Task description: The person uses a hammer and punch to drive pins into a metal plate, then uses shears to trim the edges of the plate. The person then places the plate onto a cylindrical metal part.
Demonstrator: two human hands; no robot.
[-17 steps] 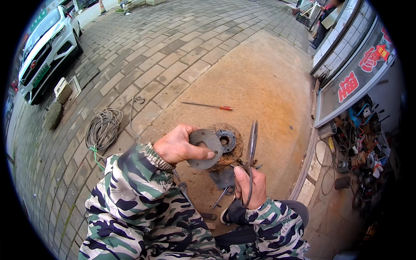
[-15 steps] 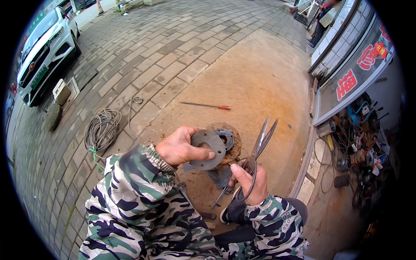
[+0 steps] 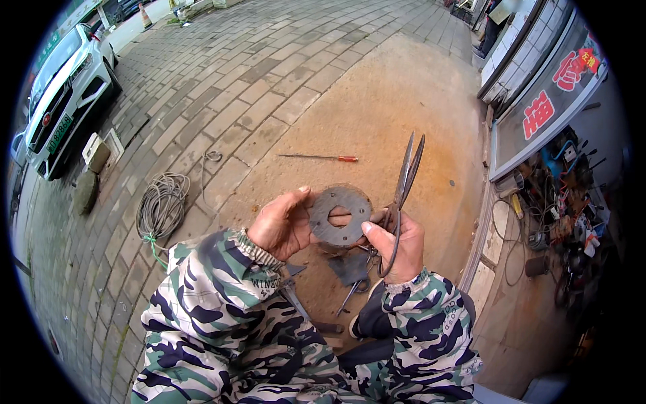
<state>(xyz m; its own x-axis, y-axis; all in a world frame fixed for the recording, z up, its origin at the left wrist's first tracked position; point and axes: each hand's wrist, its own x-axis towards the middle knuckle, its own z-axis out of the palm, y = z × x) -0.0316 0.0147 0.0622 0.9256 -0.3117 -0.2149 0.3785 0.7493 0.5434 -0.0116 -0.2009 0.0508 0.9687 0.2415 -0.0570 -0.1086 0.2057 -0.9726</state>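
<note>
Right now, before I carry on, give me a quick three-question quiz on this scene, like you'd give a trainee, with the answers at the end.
1. What is the right hand holding? A) a cup; B) a pair of scissors; C) a brush.
2. True or false: the screwdriver lies on the ground farther from the person than both hands.
3. Fill in the blank: the grey disc next to the left hand has one large ____ in its middle.

Key: 1. B; 2. True; 3. hole.
</note>
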